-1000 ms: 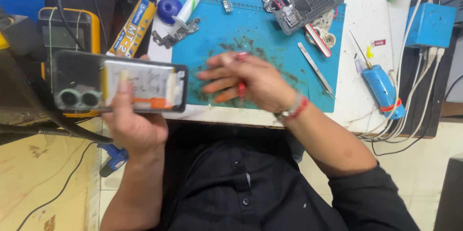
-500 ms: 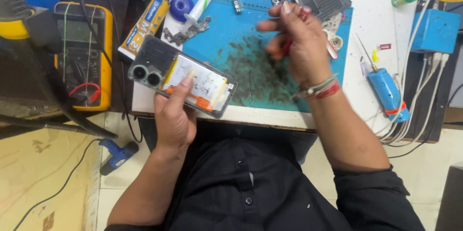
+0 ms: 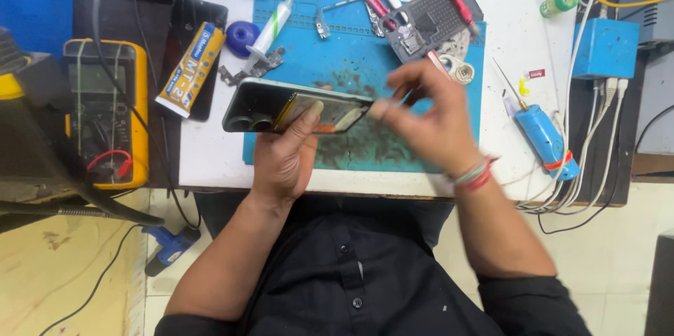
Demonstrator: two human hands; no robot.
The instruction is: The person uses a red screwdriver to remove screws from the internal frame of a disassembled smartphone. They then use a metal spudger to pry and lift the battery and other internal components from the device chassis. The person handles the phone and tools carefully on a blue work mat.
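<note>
2 hands meet over the blue work mat (image 3: 295, 153). The left hand (image 3: 284, 160) grips an opened phone (image 3: 295, 106) from below, thumb pressed on its exposed inside; the phone's long axis runs 9 to 3 o'clock, camera end at 9. The right hand (image 3: 428, 122) sits at the phone's 3 o'clock end, fingers pinched, touching that edge; motion blur hides whether it holds a tool.
</note>
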